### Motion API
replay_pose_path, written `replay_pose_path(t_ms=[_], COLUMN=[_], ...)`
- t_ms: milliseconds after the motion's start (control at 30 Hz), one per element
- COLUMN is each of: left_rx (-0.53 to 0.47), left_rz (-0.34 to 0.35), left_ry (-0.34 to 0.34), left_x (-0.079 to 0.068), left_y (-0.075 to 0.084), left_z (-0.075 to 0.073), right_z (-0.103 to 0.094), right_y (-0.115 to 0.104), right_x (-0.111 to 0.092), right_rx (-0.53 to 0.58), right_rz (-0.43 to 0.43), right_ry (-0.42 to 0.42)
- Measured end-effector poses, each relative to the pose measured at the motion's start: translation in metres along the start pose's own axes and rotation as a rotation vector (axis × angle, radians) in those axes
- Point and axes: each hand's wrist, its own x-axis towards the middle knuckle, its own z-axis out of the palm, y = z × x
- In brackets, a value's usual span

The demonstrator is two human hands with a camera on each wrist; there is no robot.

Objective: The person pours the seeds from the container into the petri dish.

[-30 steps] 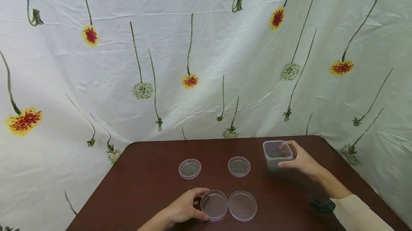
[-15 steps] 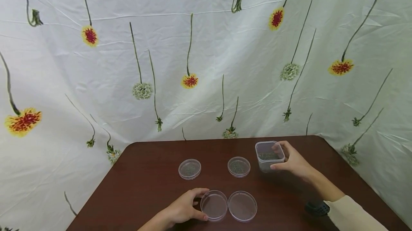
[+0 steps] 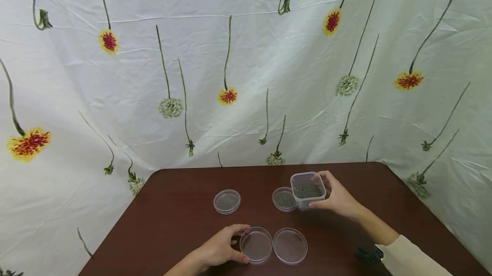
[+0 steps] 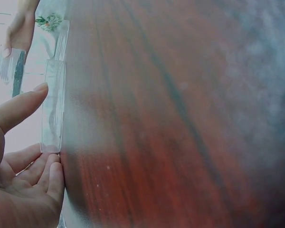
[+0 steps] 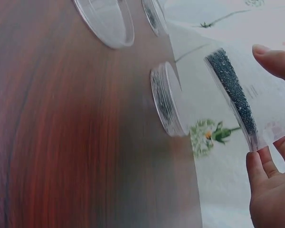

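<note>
My right hand (image 3: 338, 197) grips a clear square plastic container (image 3: 301, 180) by its right side, thumb toward me and fingers behind. Dark granules (image 5: 232, 90) lie in a layer at its bottom. The container is off the table, overlapping the right edge of the back right petri dish (image 3: 283, 199) in the head view. Thumb and fingers of my left hand (image 3: 223, 248) hold the front left petri dish (image 3: 255, 246) at its left edge, flat on the table. Little shows inside that dish. Beside it, almost touching, is the front right petri dish (image 3: 290, 246).
A back left petri dish (image 3: 226, 202), like the back right one, has a thin scatter of dark granules. All dishes stand on a dark brown table (image 3: 173, 207). Behind the table's far edge hangs a white cloth (image 3: 134, 66) printed with flowers.
My right hand has carried the container leftward, from apart on the right to the back right dish's edge, and more of the granules show. The left hand and the dishes have stayed put.
</note>
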Motion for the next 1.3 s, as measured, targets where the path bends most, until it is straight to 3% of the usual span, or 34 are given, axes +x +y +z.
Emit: replay_pose_path(t_ms=[733, 1000, 1300], left_rx=[0.009, 0.016, 0.006], left_rz=[0.025, 0.047, 0.049], left_ry=[0.006, 0.013, 0.009], left_x=[0.003, 0.003, 0.003], left_y=[-0.003, -0.002, -0.002], left_z=[0.001, 0.001, 0.000], right_z=[0.050, 0.065, 0.078], right_y=[-0.004, -0.005, -0.009], right_x=[0.009, 0.009, 0.008], right_rx=[-0.091, -0.206, -0.294], right_rz=[-0.131, -0.213, -0.221], right_ry=[-0.064, -0.068, -0.074])
